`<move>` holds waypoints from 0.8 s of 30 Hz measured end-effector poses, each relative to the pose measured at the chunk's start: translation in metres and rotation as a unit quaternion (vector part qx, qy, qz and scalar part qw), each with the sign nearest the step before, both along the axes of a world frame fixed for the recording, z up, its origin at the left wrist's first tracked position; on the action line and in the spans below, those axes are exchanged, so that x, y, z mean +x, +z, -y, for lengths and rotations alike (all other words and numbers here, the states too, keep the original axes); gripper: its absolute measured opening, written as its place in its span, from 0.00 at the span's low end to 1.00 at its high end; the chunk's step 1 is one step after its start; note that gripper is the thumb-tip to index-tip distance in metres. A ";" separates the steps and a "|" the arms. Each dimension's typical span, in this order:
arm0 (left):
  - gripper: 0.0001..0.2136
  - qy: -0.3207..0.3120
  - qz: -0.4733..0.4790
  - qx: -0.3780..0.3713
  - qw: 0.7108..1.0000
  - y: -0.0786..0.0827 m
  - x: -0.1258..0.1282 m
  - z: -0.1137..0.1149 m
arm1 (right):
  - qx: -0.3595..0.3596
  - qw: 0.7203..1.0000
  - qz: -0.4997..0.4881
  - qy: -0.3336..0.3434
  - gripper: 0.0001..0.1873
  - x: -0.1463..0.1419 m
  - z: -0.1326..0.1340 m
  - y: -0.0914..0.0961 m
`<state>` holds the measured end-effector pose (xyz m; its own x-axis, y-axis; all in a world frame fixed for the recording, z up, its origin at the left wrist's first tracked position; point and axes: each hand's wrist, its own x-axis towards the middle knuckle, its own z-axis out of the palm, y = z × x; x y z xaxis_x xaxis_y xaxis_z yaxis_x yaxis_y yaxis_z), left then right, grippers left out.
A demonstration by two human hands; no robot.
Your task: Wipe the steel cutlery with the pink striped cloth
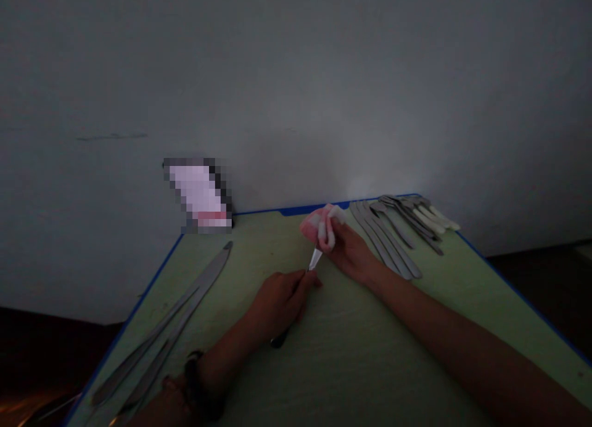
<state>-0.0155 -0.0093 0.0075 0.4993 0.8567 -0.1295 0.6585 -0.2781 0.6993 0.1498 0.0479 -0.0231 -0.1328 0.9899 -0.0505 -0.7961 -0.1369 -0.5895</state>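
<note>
A knife [315, 260] is hovering over the desk [370, 365]. The left hand's [282, 297] fingers are wrapping its handle; the right hand's [351, 252] are pinching a pink-and-white cloth [317, 226] over its blade. Metal knives [213, 273] are lying leftward, other cutlery [379, 242] rightward.

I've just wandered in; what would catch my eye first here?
Probably the bright pixelated rectangle at the far left corner of the green table, the lightest patch in a dim scene. Next, near the middle, the pink-and-white cloth in the right hand, covering the far end of a shiny utensil gripped by the left hand. Then the cutlery spread at the far right.
</note>
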 end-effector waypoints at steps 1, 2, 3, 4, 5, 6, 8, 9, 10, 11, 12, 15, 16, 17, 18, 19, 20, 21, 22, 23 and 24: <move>0.23 0.000 0.000 0.001 1.000 0.000 0.000 0.000 | 0.003 1.000 0.000 -0.003 0.11 0.000 0.000 0.000; 0.23 0.001 0.000 0.002 1.000 0.000 0.000 0.000 | 0.008 1.000 0.000 -0.005 0.11 -0.001 0.001 0.001; 0.23 0.002 0.000 0.002 1.000 0.000 0.000 0.000 | 0.013 1.000 -0.001 -0.007 0.11 -0.001 0.001 0.002; 0.23 0.004 -0.001 0.002 1.000 0.000 0.000 0.000 | 0.016 1.000 -0.001 -0.006 0.11 0.000 0.002 0.002; 0.23 0.005 -0.001 0.002 1.000 0.000 0.000 0.000 | 0.018 1.000 -0.002 -0.004 0.11 0.000 0.002 0.003; 0.24 0.006 -0.002 0.001 1.000 0.000 0.000 0.000 | 0.019 1.000 -0.002 -0.001 0.10 0.000 0.002 0.003; 0.24 0.005 -0.003 -0.002 1.000 0.000 -0.001 0.000 | 0.017 1.000 -0.011 0.009 0.09 0.001 0.001 0.005; 0.24 0.005 -0.002 -0.001 1.000 0.000 -0.001 -0.001 | 0.013 1.000 -0.020 0.013 0.08 0.002 0.001 0.005; 0.24 0.004 -0.002 -0.001 1.000 0.000 -0.001 -0.001 | 0.006 0.999 -0.030 0.017 0.08 0.002 0.001 0.006; 0.23 0.003 -0.001 -0.002 1.000 0.000 -0.001 -0.001 | -0.001 0.999 -0.041 0.020 0.08 0.002 0.001 0.008; 0.23 0.003 0.000 -0.003 1.000 0.000 -0.001 -0.001 | -0.010 0.998 -0.052 0.025 0.09 0.002 0.000 0.009; 0.23 0.003 0.000 -0.004 1.000 0.000 -0.001 -0.001 | -0.024 0.996 -0.077 0.035 0.10 0.002 0.001 0.012; 0.23 0.004 0.000 -0.003 1.000 0.000 -0.001 -0.001 | -0.025 0.996 -0.081 0.041 0.10 0.002 0.001 0.013; 0.23 0.005 0.000 -0.002 1.000 0.000 -0.001 -0.001 | -0.026 0.995 -0.080 0.047 0.10 0.002 0.001 0.013; 0.23 0.006 -0.001 -0.001 1.000 0.000 -0.001 -0.001 | -0.029 0.995 -0.076 0.051 0.09 0.003 0.001 0.013; 0.23 0.005 -0.002 -0.001 1.000 0.000 -0.001 -0.001 | -0.035 0.996 -0.069 0.053 0.09 0.003 0.002 0.012; 0.23 0.002 -0.003 0.000 1.000 -0.001 -0.001 -0.001 | -0.041 0.996 -0.061 0.052 0.08 0.003 0.002 0.011; 0.23 -0.001 -0.004 0.001 1.000 -0.001 -0.001 -0.001 | -0.045 0.996 -0.055 0.047 0.08 0.004 0.001 0.010; 0.23 -0.003 -0.004 0.001 1.000 0.000 -0.001 0.000 | -0.047 0.997 -0.050 0.041 0.07 0.004 0.001 0.010; 0.23 -0.003 -0.003 0.002 1.000 0.000 -0.001 0.000 | -0.047 0.997 -0.048 0.036 0.07 0.004 0.001 0.009; 0.23 -0.003 -0.003 0.002 1.000 0.000 0.000 0.000 | -0.043 0.997 -0.045 0.033 0.07 0.003 0.001 0.009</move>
<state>-0.0160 -0.0090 0.0075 0.5044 0.8539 -0.1285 0.6609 -0.2860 0.6939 0.1533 0.0467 -0.0140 -0.2061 0.9711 -0.1203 -0.8328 -0.2387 -0.4994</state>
